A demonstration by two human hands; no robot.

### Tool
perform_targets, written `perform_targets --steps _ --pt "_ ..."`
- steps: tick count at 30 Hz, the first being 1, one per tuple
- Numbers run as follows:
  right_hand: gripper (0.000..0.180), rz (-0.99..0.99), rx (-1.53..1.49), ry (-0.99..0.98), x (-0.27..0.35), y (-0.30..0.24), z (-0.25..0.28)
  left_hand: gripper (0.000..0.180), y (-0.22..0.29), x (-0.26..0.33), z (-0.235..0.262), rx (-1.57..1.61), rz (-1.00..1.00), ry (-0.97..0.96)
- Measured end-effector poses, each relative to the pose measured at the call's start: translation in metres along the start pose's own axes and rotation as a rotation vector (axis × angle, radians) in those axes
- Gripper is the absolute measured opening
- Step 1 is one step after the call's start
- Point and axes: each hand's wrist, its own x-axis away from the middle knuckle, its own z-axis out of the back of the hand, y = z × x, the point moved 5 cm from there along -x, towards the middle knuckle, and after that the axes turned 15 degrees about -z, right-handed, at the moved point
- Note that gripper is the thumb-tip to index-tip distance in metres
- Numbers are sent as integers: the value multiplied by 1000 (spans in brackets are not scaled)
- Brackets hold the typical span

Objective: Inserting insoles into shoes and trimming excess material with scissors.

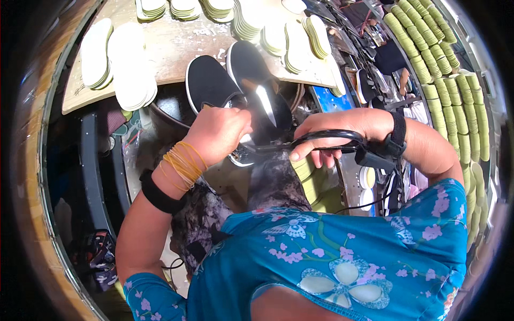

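Two black slip-on shoes with white sole edges, a left shoe (209,80) and a right shoe (251,61), lie side by side in front of me, toes pointing away. My left hand (220,131) is closed over the left shoe's opening; what its fingers pinch is hidden. Yellow rubber bands (184,166) circle that wrist. Large black-handled scissors (332,134) are in my right hand (345,125), their blades reaching left toward the left hand and the shoe's heel. Bright glare covers part of the right shoe.
Beyond the shoes, a wooden table (176,51) carries stacks of pale insoles (96,56) and white scraps. Rows of stacked green insoles (455,107) line the right side. A cluttered rack with dark shoes (364,85) stands right of the table. A dark metal frame (91,171) is at left.
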Motion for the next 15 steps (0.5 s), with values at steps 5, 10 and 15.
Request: perform_targets --steps 5,10,15 --pt "55 113 65 -25 -1 -17 1 16 0 1 -3 -8 32 5" --pt "46 180 -14 -31 -3 -24 -6 15 -3 6 -12 -32 80 0" --pt "47 85 -69 22 -13 -15 -9 10 -2 11 0 434 214 269"
